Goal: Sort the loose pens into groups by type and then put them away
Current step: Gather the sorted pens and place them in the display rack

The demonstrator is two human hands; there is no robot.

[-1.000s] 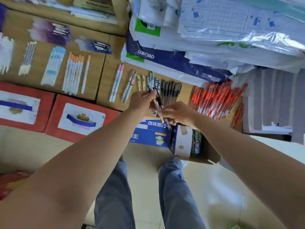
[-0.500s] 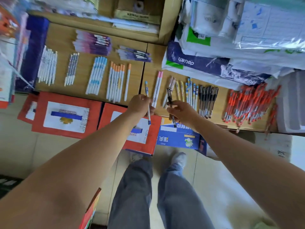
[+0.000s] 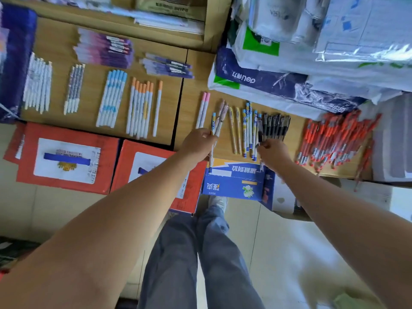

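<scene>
Wooden tabletop carries most of the sorting already: tidy rows of purple pens, white pens, blue-capped pens, orange-capped pens and black pens, with a looser heap of red pens at the right end. Sorting looks nearly finished, since few singles lie apart. Nothing appears boxed yet, so putting the groups away is left. The left hand curls its fingers round a white-and-blue pen over the near edge, just beside the pink pair. The right hand pinches one black pen at the black row's left side, probably where it belongs.
</scene>
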